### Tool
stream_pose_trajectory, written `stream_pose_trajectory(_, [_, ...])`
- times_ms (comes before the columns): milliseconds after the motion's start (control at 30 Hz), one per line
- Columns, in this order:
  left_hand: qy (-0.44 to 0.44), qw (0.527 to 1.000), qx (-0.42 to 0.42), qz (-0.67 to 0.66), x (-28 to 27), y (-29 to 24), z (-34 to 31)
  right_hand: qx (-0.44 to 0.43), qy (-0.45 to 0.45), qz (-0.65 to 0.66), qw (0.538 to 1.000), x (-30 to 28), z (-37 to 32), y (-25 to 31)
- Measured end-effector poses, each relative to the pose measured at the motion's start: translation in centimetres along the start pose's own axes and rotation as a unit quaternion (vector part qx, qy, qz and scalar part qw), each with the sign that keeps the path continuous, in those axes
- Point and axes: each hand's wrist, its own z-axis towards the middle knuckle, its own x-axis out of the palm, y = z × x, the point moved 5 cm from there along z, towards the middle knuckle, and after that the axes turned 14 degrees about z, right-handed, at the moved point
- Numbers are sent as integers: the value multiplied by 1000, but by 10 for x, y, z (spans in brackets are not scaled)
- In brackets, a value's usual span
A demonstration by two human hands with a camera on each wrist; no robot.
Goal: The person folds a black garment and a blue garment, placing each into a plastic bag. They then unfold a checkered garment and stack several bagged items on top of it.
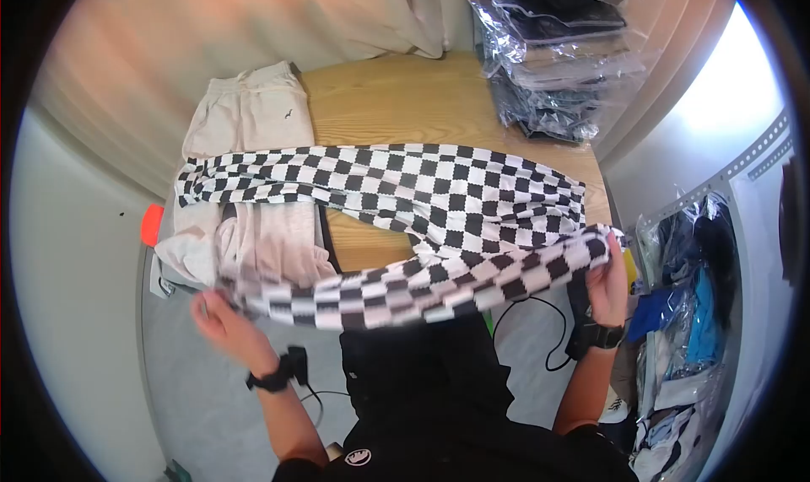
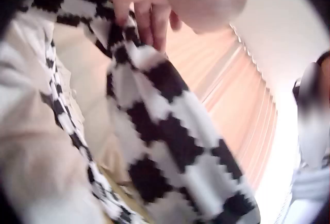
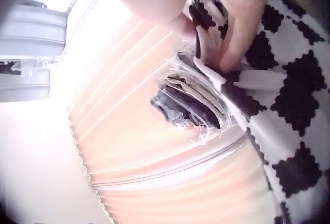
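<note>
Black-and-white checkered trousers (image 1: 472, 187) lie stretched across the table, one leg reaching left over a pair of cream sweatpants (image 1: 253, 119). The near leg is lifted along the table's front edge, between both hands. My right hand (image 1: 609, 288) grips its waistband end at the right; in the right wrist view, thumb and fingers pinch the bunched fabric. At the left, my left hand (image 1: 226, 323) pinches the hem end of that leg, slightly blurred in the head view. The left wrist view shows its fingers (image 2: 161, 25) on the gathered checkered cloth.
Several plastic-bagged folded garments (image 1: 561, 60) are stacked at the table's back right corner. More bagged clothes (image 1: 675, 339) fill a shelf on the right. An orange-red object (image 1: 152, 225) sits at the table's left edge. Curtains (image 1: 278, 18) hang behind the wooden table (image 1: 380, 94).
</note>
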Motion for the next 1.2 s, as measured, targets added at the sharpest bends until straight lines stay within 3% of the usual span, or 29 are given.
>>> stream_pose_trajectory(33, [54,998,31,13,13,-6,18,7,11,26,1000,5,7,0])
stream_pose_trajectory(100, [212,935,220,183,62,-18,44,23,45,110,993,31,17,-2])
stream_pose_trajectory(167, [344,785,386,342,100,-8,54,-16,2,-65,998,19,41,-8])
stream_pose_trajectory(267, [335,783,387,353,105,15,64,-68,30,-403,912,8,59,-16])
stream_pose_trajectory(367, [326,806,300,392,98,23,76,-113,119,-502,849,3,75,-25])
stream_pose_trajectory(400, [278,803,329,412,93,36,83,-129,97,-548,821,6,76,-22])
stream_pose_trajectory(467, [258,817,299,420,90,42,88,-181,87,-626,754,29,77,-17])
stream_pose_trajectory(500, [252,821,279,429,85,43,90,-199,80,-663,717,31,74,-19])
stream_pose_trajectory(533, [248,818,296,427,83,39,89,-339,142,-713,598,23,81,-18])
stream_pose_trajectory(633, [285,835,266,387,72,26,91,-301,100,-737,597,22,89,-15])
stream_pose_trajectory(667, [296,823,278,398,68,23,93,-279,43,-725,628,35,80,-15])
stream_pose_trajectory(767, [316,808,227,442,50,11,101,-241,63,-721,646,16,90,-15])
stream_pose_trajectory(800, [307,809,266,425,41,9,103,-252,60,-716,648,10,92,-13])
stream_pose_trajectory(867, [307,762,361,442,23,-2,108,-274,55,-704,653,1,96,-7])
stream_pose_trajectory(933, [298,730,430,441,3,-18,106,-363,36,-612,702,-33,116,8])
stream_pose_trajectory(967, [310,751,398,427,-7,-17,108,-403,26,-561,722,-31,112,13])
stream_pose_trajectory(1000, [323,770,365,412,-18,-14,110,-334,40,-484,808,-32,112,19])
stream_pose_trajectory(1033, [336,787,332,396,-29,-13,112,-327,35,-416,848,-34,115,24])
stream_pose_trajectory(1100, [425,799,177,386,-49,-10,112,-303,22,-273,913,-37,118,32])
stream_pose_trajectory(1167, [521,788,44,326,-63,-10,107,-324,30,-269,907,-31,115,42])
stream_pose_trajectory(1200, [570,731,-15,376,-74,-15,103,-333,30,-263,905,-25,113,46])
